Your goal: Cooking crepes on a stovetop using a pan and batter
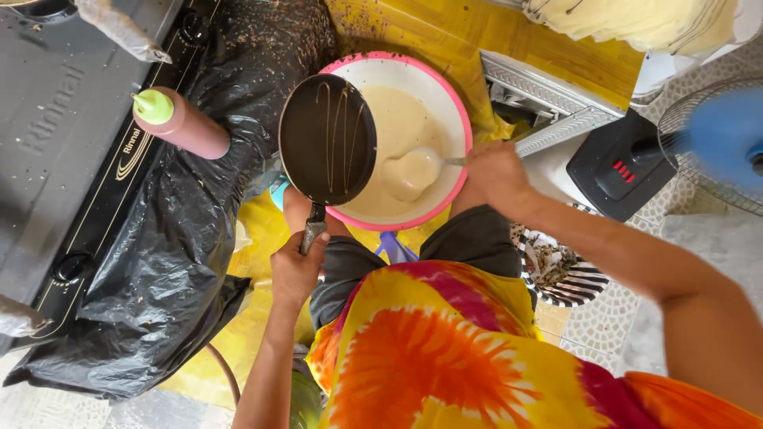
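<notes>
My left hand (296, 266) grips the handle of a small dark frying pan (327, 137), held over the left rim of a pink-rimmed bowl (455, 103) of pale batter. Thin streaks of batter run across the pan's inside. My right hand (494, 168) holds the metal handle of a ladle (413, 171), whose scoop rests in the batter near the bowl's middle. The bowl sits on a yellow floor mat between my knees.
A gas stove (63, 119) covered partly by black plastic sheeting (183, 238) lies at left, with a brown squeeze bottle (179, 123) with a green cap on it. A metal tray (548, 103), a black box (616, 163) and a blue fan (719, 139) stand at right.
</notes>
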